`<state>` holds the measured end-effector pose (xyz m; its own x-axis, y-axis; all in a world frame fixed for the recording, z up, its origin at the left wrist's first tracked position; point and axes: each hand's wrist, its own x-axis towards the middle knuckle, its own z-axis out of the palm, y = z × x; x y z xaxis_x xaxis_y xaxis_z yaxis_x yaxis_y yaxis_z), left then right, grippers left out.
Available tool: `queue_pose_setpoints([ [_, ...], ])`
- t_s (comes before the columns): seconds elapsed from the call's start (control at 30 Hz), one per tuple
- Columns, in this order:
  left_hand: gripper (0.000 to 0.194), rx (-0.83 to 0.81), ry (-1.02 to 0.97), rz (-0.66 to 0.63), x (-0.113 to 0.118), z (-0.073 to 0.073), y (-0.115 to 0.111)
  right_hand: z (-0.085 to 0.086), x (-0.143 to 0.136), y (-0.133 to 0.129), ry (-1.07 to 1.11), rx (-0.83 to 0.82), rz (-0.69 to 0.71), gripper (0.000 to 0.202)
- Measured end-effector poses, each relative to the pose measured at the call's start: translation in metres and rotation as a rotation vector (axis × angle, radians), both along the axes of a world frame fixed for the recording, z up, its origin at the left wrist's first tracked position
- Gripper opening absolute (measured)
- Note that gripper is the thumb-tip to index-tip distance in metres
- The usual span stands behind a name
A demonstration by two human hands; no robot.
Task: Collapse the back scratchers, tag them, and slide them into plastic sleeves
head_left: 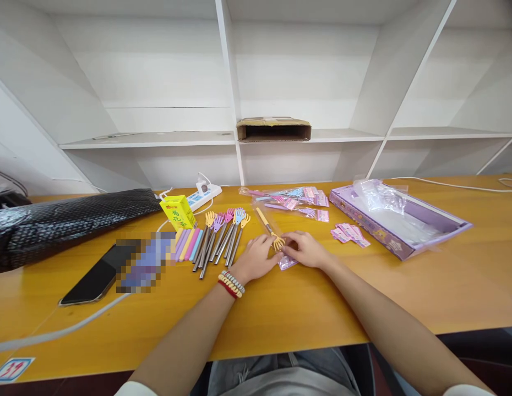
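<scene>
A yellow back scratcher (263, 217) with a hand-shaped head lies in a clear plastic bag on the table, its head toward me. My left hand (258, 257) has its fingers closed on the bag's left side, beside the head. My right hand (306, 249) pinches the bag's right side, thumb and forefinger close to the head. A pink-purple card (288, 263) shows at the bag's near end, partly covered by my fingers. Left of my hands lie several back scratcher heads on metal rods (221, 239), with several coloured handles (190, 245) beside them.
Bagged back scratchers (297, 199) lie behind my hands. Loose pink cards (350, 234) sit right, near a purple box (365, 231) holding clear bags (382, 198). Leftward are a yellow carton (178, 213), a power strip (206, 196), a phone (99, 275) and a black package (74, 223).
</scene>
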<state>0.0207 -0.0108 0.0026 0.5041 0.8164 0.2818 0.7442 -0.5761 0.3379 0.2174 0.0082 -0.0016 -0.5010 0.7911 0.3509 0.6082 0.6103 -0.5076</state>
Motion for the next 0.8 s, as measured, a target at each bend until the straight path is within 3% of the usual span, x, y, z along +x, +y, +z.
queue_pose_setpoints([
  [0.23, 0.036, 0.031, 0.041, 0.006, 0.0022, 0.0036, -0.0037, -0.0027, 0.0007, 0.0016, 0.016, -0.077, -0.025, 0.032],
  [0.5, 0.053, -0.007, 0.019, 0.080, -0.0023, -0.0007, -0.0048, -0.0035, 0.0002, 0.0017, -0.008, -0.130, -0.020, 0.036],
  [0.8, 0.059, -0.127, 0.030, -0.095, -0.0021, 0.0043, -0.0076, -0.0022, 0.0032, 0.0040, -0.011, -0.118, -0.201, 0.039],
])
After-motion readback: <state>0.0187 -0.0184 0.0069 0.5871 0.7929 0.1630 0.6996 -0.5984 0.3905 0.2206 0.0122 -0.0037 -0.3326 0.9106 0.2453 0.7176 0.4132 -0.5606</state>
